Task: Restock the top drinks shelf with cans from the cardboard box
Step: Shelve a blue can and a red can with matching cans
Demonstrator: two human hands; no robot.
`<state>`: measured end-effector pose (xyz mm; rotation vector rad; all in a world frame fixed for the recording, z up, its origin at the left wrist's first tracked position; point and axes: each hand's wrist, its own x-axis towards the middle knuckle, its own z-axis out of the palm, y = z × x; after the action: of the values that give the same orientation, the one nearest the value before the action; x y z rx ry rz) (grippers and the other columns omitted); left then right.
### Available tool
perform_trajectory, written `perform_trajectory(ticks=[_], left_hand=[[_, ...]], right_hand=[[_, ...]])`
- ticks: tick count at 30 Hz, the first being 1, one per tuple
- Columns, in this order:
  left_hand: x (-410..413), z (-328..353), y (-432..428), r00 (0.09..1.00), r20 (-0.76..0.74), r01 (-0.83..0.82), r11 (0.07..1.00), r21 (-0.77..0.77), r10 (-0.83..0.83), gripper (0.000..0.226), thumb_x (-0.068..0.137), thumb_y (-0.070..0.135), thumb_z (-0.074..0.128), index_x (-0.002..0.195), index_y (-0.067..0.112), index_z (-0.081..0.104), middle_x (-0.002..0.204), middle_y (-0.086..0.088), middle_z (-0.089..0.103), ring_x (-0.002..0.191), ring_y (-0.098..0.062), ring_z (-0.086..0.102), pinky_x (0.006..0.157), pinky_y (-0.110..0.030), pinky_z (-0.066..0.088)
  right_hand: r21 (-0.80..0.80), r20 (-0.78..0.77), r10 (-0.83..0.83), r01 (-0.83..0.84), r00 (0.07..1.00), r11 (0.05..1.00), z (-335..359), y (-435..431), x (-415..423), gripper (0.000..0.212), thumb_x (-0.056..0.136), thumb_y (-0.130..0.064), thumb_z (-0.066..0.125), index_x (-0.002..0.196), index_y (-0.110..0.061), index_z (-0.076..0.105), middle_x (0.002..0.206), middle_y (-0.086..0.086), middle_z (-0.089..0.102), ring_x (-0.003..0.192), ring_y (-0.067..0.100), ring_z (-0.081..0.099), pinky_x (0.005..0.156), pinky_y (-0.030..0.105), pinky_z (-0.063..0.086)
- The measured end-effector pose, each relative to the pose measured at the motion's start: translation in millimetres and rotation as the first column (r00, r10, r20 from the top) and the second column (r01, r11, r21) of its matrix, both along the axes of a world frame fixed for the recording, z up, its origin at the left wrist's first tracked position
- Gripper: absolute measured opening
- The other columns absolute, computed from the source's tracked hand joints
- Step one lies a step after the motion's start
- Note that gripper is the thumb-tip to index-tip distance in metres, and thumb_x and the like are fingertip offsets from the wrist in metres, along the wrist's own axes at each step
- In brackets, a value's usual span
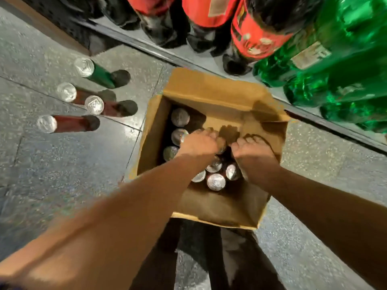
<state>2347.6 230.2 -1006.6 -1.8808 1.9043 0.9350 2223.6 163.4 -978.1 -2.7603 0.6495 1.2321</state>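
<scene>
speckled grey floor tiles (62,174) run up to a low shelf (199,57) stocked with big dark bottles (257,36) and green bottles (335,59); the top shelf we are meant to fill is out of view. the cardboard box (219,206) sits open on the floor against that low shelf, and the cans (216,182) stand upright inside it, silver tops up, along the left wall and the near side. four loose cans (94,105) stand on the tiles well to the left of the box, one green, three dark red. both our hands are down in the box: our left hand (200,143) has its fingers curled over the top of one of the cans, clamped on it as far as we can judge. our right hand (254,155) curls downward too, but what its fingers close on is hidden, so we cannot tell its grip. to do this step well we should take each can round the body, not the rim, lift straight up clear of its neighbours and the flaps, and carry only what we hold firmly. the dark bottles wear red labels and one green bottle a pale one, all too blurred to read, and the cans show no brand we can make out.
</scene>
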Motion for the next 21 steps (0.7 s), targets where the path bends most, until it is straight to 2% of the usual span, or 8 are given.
perform_trajectory(ticks=[2,5,8,10,12,14,18,21], left_hand=[[-8,-29,-1,0.996,0.016,0.09,0.996,-0.002,-0.09,0.045,0.1,0.013,0.037,0.144,0.016,0.033,0.146,-0.01,0.039,0.139,-0.028,0.03,0.113,-0.038,0.022],[-19,-56,-5,0.972,0.001,0.235,0.972,0.024,-0.236,0.05,0.101,0.015,0.037,0.149,0.016,0.024,0.148,-0.01,0.036,0.14,-0.03,0.028,0.116,-0.042,0.015],[-24,-67,-9,0.964,-0.05,0.258,0.963,-0.079,-0.262,0.036,0.088,0.014,0.055,0.123,0.012,0.061,0.126,-0.013,0.056,0.118,-0.033,0.053,0.101,-0.044,0.039],[-25,-66,-15,0.958,-0.041,0.278,0.953,-0.123,-0.285,0.028,0.084,0.015,0.053,0.105,0.012,0.072,0.115,-0.012,0.062,0.106,-0.032,0.06,0.089,-0.04,0.047],[-26,-79,-16,0.949,-0.008,0.313,0.948,-0.051,-0.314,0.037,0.094,0.015,0.044,0.129,0.016,0.057,0.14,-0.011,0.044,0.128,-0.033,0.042,0.105,-0.043,0.032],[-24,-80,-20,0.96,-0.009,0.28,0.96,0.027,-0.28,0.041,0.097,0.016,0.044,0.138,0.02,0.047,0.149,-0.01,0.032,0.136,-0.033,0.031,0.111,-0.043,0.023],[-22,-84,-22,0.971,-0.012,0.239,0.971,0.015,-0.239,0.045,0.097,0.015,0.046,0.141,0.025,0.04,0.148,-0.01,0.032,0.129,-0.033,0.04,0.103,-0.039,0.033],[-22,-87,-24,0.974,-0.01,0.225,0.974,0.029,-0.225,0.052,0.093,0.015,0.053,0.14,0.028,0.037,0.146,-0.008,0.031,0.125,-0.031,0.043,0.099,-0.037,0.036]], right_hand=[[-0.014,-0.043,-0.055,0.054,0.998,0.998,-22,0,-4,0.023,0.073,-0.018,0.067,0.094,-0.009,0.068,0.091,0.011,0.067,0.083,0.027,0.065,0.087,0.037,0.051],[0.008,-0.163,-0.001,0.002,0.987,1.0,-50,-5,-8,0.048,0.094,-0.024,0.047,0.138,-0.008,0.037,0.139,0.013,0.046,0.127,0.029,0.044,0.113,0.044,0.026],[-0.005,-0.23,0.037,-0.039,0.973,0.999,-63,-2,-5,0.05,0.096,-0.021,0.044,0.142,-0.007,0.032,0.145,0.015,0.037,0.134,0.034,0.034,0.114,0.047,0.02],[0.002,-0.268,0.043,-0.043,0.963,0.999,-69,-1,-3,0.052,0.096,-0.021,0.044,0.143,-0.004,0.029,0.148,0.018,0.031,0.137,0.037,0.029,0.115,0.049,0.017],[0.001,-0.282,0.027,-0.028,0.959,1.0,-74,-2,-2,0.055,0.097,-0.023,0.043,0.145,-0.004,0.025,0.151,0.019,0.027,0.14,0.037,0.024,0.116,0.049,0.014],[0.017,-0.286,0.0,0.005,0.958,1.0,-78,-5,-2,0.054,0.098,-0.023,0.041,0.146,-0.006,0.024,0.153,0.017,0.026,0.141,0.035,0.023,0.117,0.047,0.013],[0.054,-0.287,-0.049,0.068,0.957,0.996,-80,-10,1,0.053,0.098,-0.023,0.041,0.145,-0.005,0.024,0.152,0.019,0.026,0.14,0.034,0.027,0.116,0.045,0.017],[0.07,-0.284,-0.056,0.079,0.957,0.994,-84,-11,-2,0.066,0.092,-0.035,0.052,0.144,-0.005,0.025,0.15,0.018,0.03,0.137,0.032,0.031,0.117,0.044,0.017]])
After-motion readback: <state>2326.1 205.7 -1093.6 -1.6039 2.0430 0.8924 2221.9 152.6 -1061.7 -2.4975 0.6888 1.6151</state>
